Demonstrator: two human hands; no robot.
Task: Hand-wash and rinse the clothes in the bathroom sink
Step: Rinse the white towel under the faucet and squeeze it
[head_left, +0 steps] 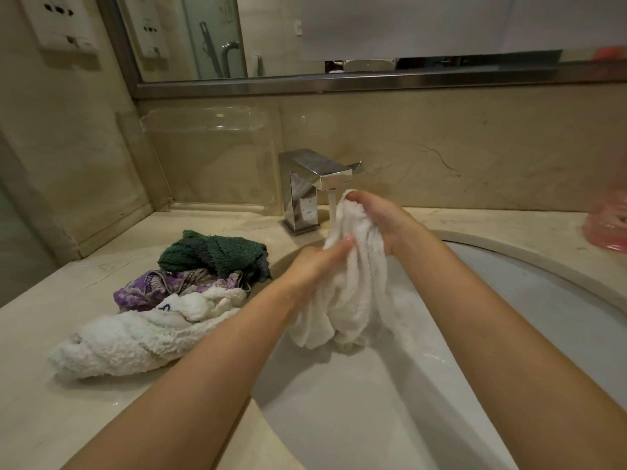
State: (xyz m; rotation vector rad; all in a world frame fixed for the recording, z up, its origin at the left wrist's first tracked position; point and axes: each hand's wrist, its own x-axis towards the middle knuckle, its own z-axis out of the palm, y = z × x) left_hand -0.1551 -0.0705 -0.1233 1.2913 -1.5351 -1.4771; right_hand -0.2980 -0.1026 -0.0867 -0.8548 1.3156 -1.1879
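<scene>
Head view: both hands, left hand (pixel 317 266) and right hand (pixel 386 222), have fingers curled around the white cloth (pixel 349 293) beside the running faucet (pixel 315 188). Risk: its hanging end may swing and splash water over the sink (pixel 509 256) rim onto the worktop (pixel 68 385), soaking the cloth pile (pixel 163 300).

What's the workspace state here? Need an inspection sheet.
Surface: marble counter around white sink.
Job's things: white cloth held over sink; tap running beside it.
Clutter: green cloth, purple cloth, white towel piled left of sink; pink item at right edge.
Hands: left hand and right hand both grip the white cloth.
Cables: nothing seen.
Surroundings: mirror, wall sockets, clear shelf.
</scene>
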